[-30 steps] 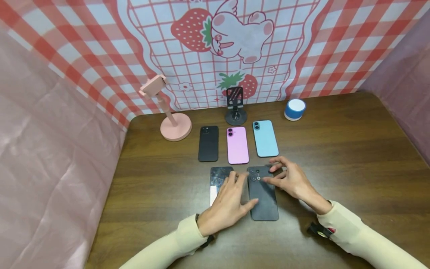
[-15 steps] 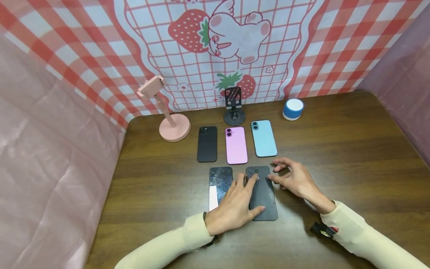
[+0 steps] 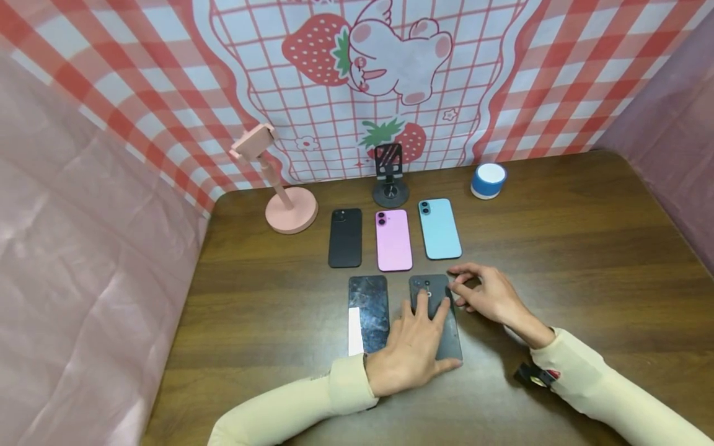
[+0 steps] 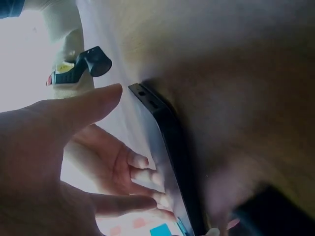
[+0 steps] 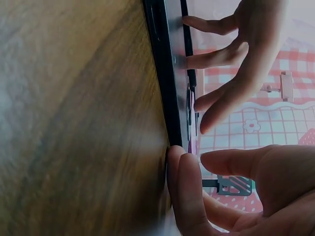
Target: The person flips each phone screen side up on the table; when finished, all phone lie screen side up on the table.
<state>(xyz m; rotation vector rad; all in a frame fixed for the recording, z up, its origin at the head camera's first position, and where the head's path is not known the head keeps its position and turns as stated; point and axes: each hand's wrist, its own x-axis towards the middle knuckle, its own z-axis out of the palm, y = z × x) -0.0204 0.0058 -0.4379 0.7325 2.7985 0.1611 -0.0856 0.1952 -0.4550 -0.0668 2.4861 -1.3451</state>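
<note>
A dark grey phone lies back up on the table, its camera end away from me. Over it my left hand is spread with fingers extended, fingertips low at its back and the thumb by its near right corner. My right hand is at the phone's far right corner. In the right wrist view two of its fingertips meet that corner, with the thumb held apart. Beside it on the left lies a phone with a glossy dark screen, partly under my left sleeve.
Behind lie a black phone, a pink phone and a light blue phone. Farther back stand a pink phone stand, a black phone stand and a blue and white cylinder. A checked cloth hangs behind the table.
My left hand has moved right from the glossy phone onto the dark grey one, its fingers spreading. The right hand has shifted slightly right to the phone's edge, thumb and fingers drawn closer together.
</note>
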